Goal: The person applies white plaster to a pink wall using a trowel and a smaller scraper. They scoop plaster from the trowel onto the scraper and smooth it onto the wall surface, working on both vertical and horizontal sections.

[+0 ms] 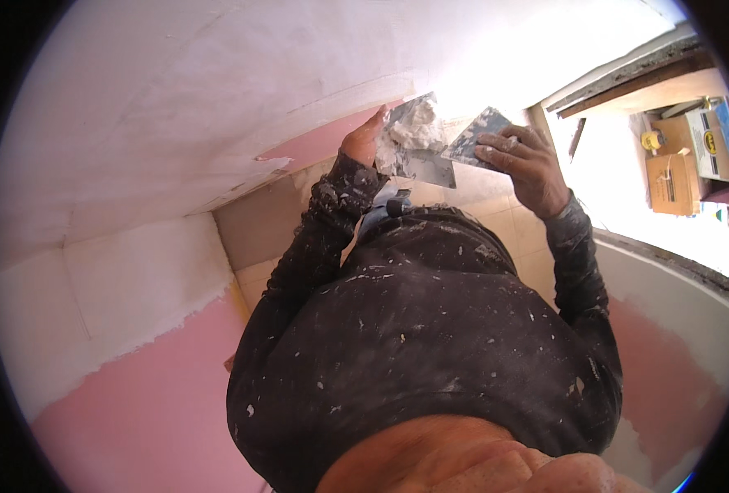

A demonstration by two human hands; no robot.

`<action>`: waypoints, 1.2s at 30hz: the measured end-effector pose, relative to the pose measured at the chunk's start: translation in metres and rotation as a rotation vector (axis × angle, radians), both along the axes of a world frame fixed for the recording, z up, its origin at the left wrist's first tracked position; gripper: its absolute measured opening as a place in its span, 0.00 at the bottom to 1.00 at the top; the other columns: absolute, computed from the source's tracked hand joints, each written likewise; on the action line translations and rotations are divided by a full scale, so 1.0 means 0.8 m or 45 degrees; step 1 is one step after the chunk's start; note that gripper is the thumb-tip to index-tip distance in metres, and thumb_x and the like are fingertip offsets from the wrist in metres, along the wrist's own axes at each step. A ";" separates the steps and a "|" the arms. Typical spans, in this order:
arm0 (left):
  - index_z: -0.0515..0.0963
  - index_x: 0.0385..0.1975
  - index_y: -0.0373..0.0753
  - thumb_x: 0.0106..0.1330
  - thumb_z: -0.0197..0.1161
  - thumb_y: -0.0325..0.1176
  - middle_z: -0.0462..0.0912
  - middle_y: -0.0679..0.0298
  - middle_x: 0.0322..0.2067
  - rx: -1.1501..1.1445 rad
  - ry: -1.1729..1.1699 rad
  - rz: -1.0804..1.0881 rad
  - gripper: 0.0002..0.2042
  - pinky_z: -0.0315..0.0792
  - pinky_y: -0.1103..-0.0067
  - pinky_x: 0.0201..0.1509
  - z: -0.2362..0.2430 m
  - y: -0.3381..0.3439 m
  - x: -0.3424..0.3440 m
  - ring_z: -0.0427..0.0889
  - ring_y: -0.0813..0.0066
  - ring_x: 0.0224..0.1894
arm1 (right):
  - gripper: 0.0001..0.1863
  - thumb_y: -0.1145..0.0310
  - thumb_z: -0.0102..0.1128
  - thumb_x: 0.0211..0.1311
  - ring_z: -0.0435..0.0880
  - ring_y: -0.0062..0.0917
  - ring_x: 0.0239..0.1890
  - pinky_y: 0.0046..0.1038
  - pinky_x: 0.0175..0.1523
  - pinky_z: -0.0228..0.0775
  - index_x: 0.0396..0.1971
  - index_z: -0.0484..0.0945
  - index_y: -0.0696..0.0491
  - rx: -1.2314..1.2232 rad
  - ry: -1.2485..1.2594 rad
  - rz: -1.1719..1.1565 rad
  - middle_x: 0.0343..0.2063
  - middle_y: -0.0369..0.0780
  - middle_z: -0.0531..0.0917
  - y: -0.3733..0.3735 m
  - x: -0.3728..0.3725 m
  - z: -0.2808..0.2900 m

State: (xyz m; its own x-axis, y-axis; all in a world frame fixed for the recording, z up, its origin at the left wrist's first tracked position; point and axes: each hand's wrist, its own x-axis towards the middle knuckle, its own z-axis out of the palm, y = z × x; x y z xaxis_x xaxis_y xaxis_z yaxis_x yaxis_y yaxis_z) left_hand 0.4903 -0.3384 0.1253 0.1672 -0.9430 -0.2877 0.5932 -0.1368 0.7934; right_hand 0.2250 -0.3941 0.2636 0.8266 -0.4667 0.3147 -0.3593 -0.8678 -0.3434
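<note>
Head view: the bare left hand [366, 141] grips a flat grey metal plate [437, 170] by its left edge, thumb side upward; how its fingers close underneath cannot be told, as they are hidden. A thick, lumpy heap of white paste [418, 130] lies on the plate, spread toward the left-hand side; the lower right corner of the metal is barer.

The bare right hand [529, 168] is closed on a broad, blue-grey flat blade [475, 138] smeared with white, fingers laid across its face near the right edge. Fingers and knuckles carry whitish residue. Blade sits tilted just beside the plate, on its right; whether the two touch cannot be told. Both tools are in front of the body, beyond the waist, near the wall.

Sleeves and front of the dark long-sleeved top [430, 329] are speckled with pale spots. Light-coloured floor tiles [529, 234] show below the tools.

Surroundings: whitish wall surface [151, 140] across the upper left; pink wall area [151, 403] at lower left, with a ragged border against the white. On the right, a bright opening with a dark, rough-edged frame [640, 82]; through it, brown cardboard boxes [669, 182] and a small yellow object [651, 140].
</note>
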 end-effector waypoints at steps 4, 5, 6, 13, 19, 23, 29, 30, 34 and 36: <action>0.74 0.41 0.28 0.66 0.52 0.39 0.77 0.61 0.35 0.112 -0.069 -0.081 0.17 0.72 0.81 0.41 0.007 -0.015 0.002 0.76 0.76 0.35 | 0.19 0.81 0.51 0.48 0.74 0.29 0.45 0.30 0.49 0.65 0.39 0.80 0.46 -0.143 0.053 0.030 0.43 0.32 0.80 0.002 0.010 0.016; 0.72 0.43 0.27 0.67 0.51 0.41 0.78 0.59 0.37 0.076 -0.107 -0.141 0.19 0.73 0.80 0.42 0.012 -0.017 0.004 0.77 0.75 0.36 | 0.20 0.82 0.50 0.48 0.74 0.29 0.45 0.31 0.50 0.64 0.39 0.80 0.45 -0.160 0.067 0.024 0.44 0.31 0.80 0.007 0.014 0.017; 0.71 0.45 0.27 0.68 0.49 0.43 0.78 0.57 0.39 0.039 -0.144 -0.204 0.21 0.74 0.80 0.43 0.015 -0.019 0.008 0.78 0.73 0.38 | 0.21 0.82 0.50 0.48 0.74 0.29 0.45 0.31 0.51 0.63 0.40 0.79 0.45 -0.189 0.102 0.025 0.45 0.31 0.80 0.012 0.020 0.014; 0.67 0.48 0.24 0.70 0.43 0.43 0.76 0.51 0.43 0.004 0.331 -0.589 0.23 0.74 0.74 0.46 0.055 -0.014 0.015 0.78 0.65 0.42 | 0.20 0.82 0.50 0.44 0.74 0.26 0.45 0.32 0.55 0.60 0.36 0.80 0.43 -0.106 0.233 -0.063 0.40 0.31 0.81 0.051 0.057 0.013; 0.66 0.50 0.25 0.68 0.48 0.44 0.76 0.50 0.42 -0.142 0.405 -0.606 0.24 0.72 0.70 0.49 0.072 -0.017 0.005 0.77 0.63 0.43 | 0.21 0.84 0.51 0.42 0.74 0.27 0.45 0.33 0.55 0.59 0.34 0.82 0.45 0.024 0.182 -0.040 0.36 0.34 0.83 0.066 0.016 0.042; 0.66 0.51 0.29 0.68 0.45 0.44 0.78 0.54 0.37 -0.266 0.576 -0.750 0.23 0.75 0.74 0.39 0.075 -0.008 0.018 0.79 0.67 0.36 | 0.21 0.85 0.47 0.46 0.76 0.29 0.43 0.33 0.54 0.64 0.35 0.83 0.47 0.536 -0.105 -0.190 0.36 0.37 0.82 0.073 -0.054 -0.028; 0.68 0.49 0.30 0.70 0.45 0.39 0.78 0.62 0.31 0.040 0.246 -0.398 0.18 0.73 0.81 0.33 0.079 -0.010 -0.012 0.77 0.77 0.28 | 0.12 0.80 0.46 0.53 0.80 0.30 0.40 0.34 0.49 0.72 0.37 0.75 0.62 2.071 -1.937 -0.587 0.32 0.44 0.81 0.055 -0.141 -0.231; 0.68 0.49 0.30 0.69 0.46 0.39 0.78 0.62 0.31 0.064 0.165 -0.315 0.18 0.74 0.81 0.34 0.082 -0.014 -0.021 0.77 0.77 0.29 | 0.11 0.79 0.45 0.54 0.80 0.30 0.38 0.34 0.47 0.73 0.36 0.74 0.63 2.168 -2.128 -0.635 0.31 0.44 0.80 0.050 -0.143 -0.262; 0.65 0.54 0.32 0.68 0.44 0.43 0.74 0.55 0.49 0.213 0.314 -0.376 0.22 0.68 0.69 0.55 0.097 -0.029 -0.028 0.75 0.64 0.49 | 0.08 0.78 0.49 0.52 0.81 0.30 0.33 0.33 0.44 0.74 0.32 0.75 0.60 2.281 -2.223 -0.695 0.28 0.43 0.80 0.022 -0.112 -0.371; 0.67 0.52 0.33 0.68 0.44 0.40 0.77 0.57 0.45 0.220 0.223 -0.398 0.19 0.70 0.69 0.53 0.109 -0.030 -0.036 0.77 0.65 0.46 | 0.08 0.78 0.49 0.52 0.80 0.30 0.31 0.32 0.41 0.75 0.32 0.74 0.62 2.364 -2.366 -0.806 0.28 0.44 0.80 0.012 -0.102 -0.406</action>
State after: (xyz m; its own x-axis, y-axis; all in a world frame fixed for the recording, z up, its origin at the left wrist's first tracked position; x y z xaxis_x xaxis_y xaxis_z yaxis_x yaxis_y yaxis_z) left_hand 0.4616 -0.3624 0.2127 -0.1857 -0.8758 -0.4456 0.6259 -0.4550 0.6334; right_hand 0.1431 -0.3844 -0.0612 0.1806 -0.8201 -0.5430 0.9023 0.3578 -0.2403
